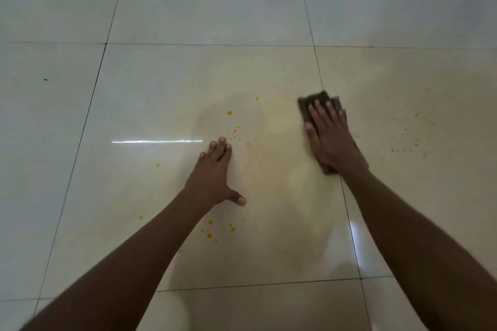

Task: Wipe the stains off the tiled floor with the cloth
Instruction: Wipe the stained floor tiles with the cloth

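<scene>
A dark brown cloth (320, 98) lies flat on the glossy tiled floor (161, 88), right on a grout line. My right hand (329, 137) presses down on it with straight fingers and covers most of it. My left hand (215, 172) rests flat on the tile to the left, fingers straight and thumb spread. Orange drops (229, 113) dot the tile ahead of my left hand, and more drops (209, 235) lie beside my left forearm. A pale yellow smear (271, 158) spreads between my hands. Fine orange specks (406, 140) are scattered right of the cloth.
Dark grout lines (318, 67) divide the large pale tiles. A small dark speck (45, 79) sits on the tile at far left. A bright strip of reflected light (157, 141) lies left of my left hand.
</scene>
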